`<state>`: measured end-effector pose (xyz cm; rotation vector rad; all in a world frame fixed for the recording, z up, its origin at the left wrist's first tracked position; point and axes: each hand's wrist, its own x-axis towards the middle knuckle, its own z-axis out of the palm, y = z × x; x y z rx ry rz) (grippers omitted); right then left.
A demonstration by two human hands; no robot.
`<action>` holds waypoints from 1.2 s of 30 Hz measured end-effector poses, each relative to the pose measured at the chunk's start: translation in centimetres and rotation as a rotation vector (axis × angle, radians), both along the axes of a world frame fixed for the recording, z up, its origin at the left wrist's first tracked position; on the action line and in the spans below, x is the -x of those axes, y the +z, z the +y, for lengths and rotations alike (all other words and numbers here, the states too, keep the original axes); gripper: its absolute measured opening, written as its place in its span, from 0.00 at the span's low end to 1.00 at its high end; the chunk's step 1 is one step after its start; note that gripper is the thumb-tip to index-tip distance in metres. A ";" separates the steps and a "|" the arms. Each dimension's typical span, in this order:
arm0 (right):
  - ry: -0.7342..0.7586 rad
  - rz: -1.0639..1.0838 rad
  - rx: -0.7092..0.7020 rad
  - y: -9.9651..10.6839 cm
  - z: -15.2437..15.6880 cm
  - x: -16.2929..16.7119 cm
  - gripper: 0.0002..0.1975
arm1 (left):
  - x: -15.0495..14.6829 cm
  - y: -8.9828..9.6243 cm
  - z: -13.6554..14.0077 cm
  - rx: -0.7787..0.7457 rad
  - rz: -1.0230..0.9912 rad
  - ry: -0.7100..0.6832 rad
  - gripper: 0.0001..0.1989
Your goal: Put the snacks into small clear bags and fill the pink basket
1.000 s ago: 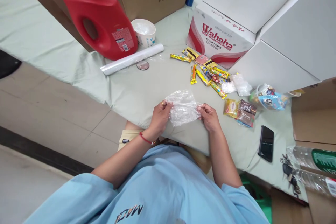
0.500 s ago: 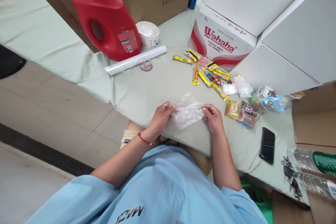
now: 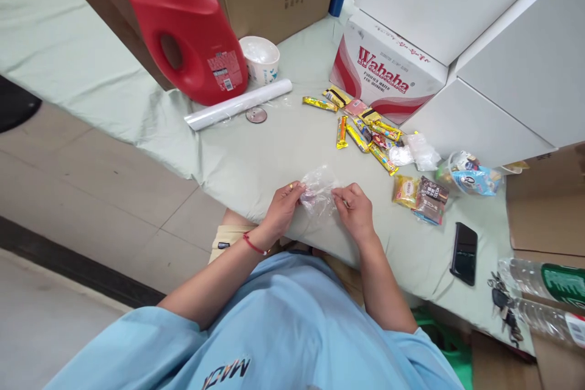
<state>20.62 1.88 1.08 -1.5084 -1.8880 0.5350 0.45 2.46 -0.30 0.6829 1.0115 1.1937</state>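
A crumpled clear plastic bag (image 3: 319, 192) is stretched between my hands above the front edge of the table. My left hand (image 3: 284, 207) pinches its left side between thumb and fingers. At its right side, my right hand (image 3: 354, 210) grips the film with curled fingers. Beyond the bag lie several yellow-wrapped snack bars (image 3: 357, 137) in a loose pile. To the right of my right hand are a small yellow snack pack (image 3: 406, 191) and a brown snack pack (image 3: 430, 201).
A red detergent bottle (image 3: 196, 36), a paper cup (image 3: 261, 60) and a white plastic roll (image 3: 237, 103) stand or lie at the back left. A Wahaha carton (image 3: 388, 70) is behind the snacks. Rightward are a phone (image 3: 465, 254), keys (image 3: 505, 304) and clear bottles (image 3: 525, 277).
My right hand has moved left, closer to my left hand. The plastic bag between them is now narrower and more bunched. My left hand has barely moved.
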 end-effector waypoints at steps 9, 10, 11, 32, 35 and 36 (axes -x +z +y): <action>-0.122 0.147 -0.060 0.4 -0.5 -1.3 0.13 | 0.2 0.5 0.1 0.045 -0.072 0.092 0.15; -0.136 0.150 -0.073 0.6 -0.6 -1.2 0.13 | 0.1 0.5 0.0 0.043 -0.071 0.088 0.15; -0.133 0.153 -0.082 0.8 -0.7 -1.1 0.13 | 0.0 0.4 0.0 0.038 -0.068 0.078 0.15; 0.134 0.226 0.131 0.0 0.3 1.7 0.10 | 0.5 -0.9 -0.2 -0.048 0.091 -0.156 0.21; 0.153 0.237 0.137 -0.2 0.2 1.7 0.11 | 0.5 -0.8 -0.1 -0.039 0.042 -0.126 0.20; 0.153 0.245 0.137 -0.2 0.2 1.7 0.11 | 0.5 -0.7 -0.1 -0.033 0.029 -0.119 0.19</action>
